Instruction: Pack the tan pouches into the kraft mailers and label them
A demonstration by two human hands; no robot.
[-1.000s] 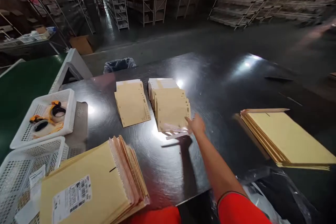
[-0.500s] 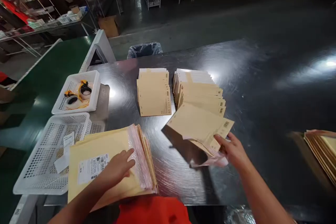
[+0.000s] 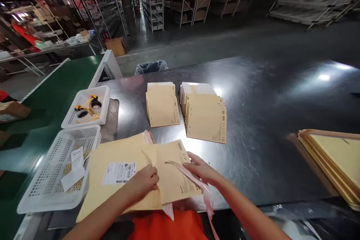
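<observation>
We find the flat tan packet (image 3: pixel 172 185) at the near side of the dark table (image 3: pixel 258 165), over the right end of the big envelope (image 3: pixel 120 155) with the white label (image 3: pixel 119 173); how much of it, if any, lies inside the mouth we cannot tell. The left hand (image 3: pixel 147 179) has its fingers curled nearly closed, apparently on the lip of the big envelope where it meets the packet; the fingertips are partly hidden. The right hand (image 3: pixel 200 168) takes the packet's right edge, thumb on the upper face and the other fingers mostly out of sight, with little gap between them. A pale pink strip (image 3: pixel 207 198) hangs below that hand. We judge the packet light, fairly stiff across its face and likely to bend at a thin edge if squeezed hard; its smooth paper may slide. The big envelope we judge softer, its lip floppy and easily creased or torn. We consider the right edge the sound place to hold the packet, thumb above and fingers below, clear of the loose strip, and the lip the right hold on the envelope. Similar packets stand in the left stack (image 3: pixel 163 109) and right stack (image 3: pixel 206 122), farther off.
</observation>
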